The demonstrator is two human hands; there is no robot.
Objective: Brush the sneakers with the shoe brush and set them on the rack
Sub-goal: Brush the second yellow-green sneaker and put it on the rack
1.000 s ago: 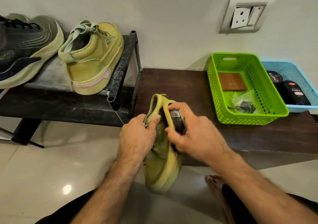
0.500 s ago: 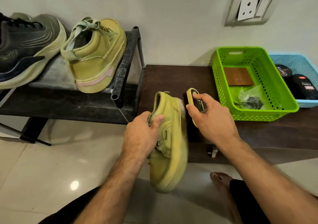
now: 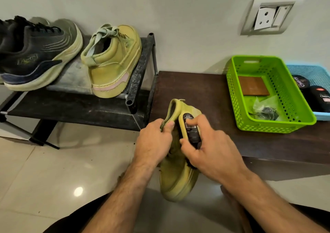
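The left hand (image 3: pixel 154 143) grips the olive-green sneaker (image 3: pixel 175 177) at its collar — thumb pressed on the inner edge of the opening, the other fingers wrapped round the outer side — and holds it in the air above the floor, toe pointing down toward the person, heel up near the front edge of the dark counter (image 3: pixel 205 93). The right hand (image 3: pixel 212 152) clasps the shoe brush (image 3: pixel 190 131), thumb on its near side and forefinger (image 3: pixel 193 122) curled over its dark labelled back, with the brush lying against the sneaker's right flank just beside the left thumb. The matching sneaker (image 3: pixel 114 61) stands on the rack (image 3: pixel 141 68), heel toward the camera, next to a dark running shoe (image 3: pixel 35 54). On the counter sit a green basket (image 3: pixel 278 125) and, touching it, a blue basket (image 3: pixel 314 70) with dark tins.
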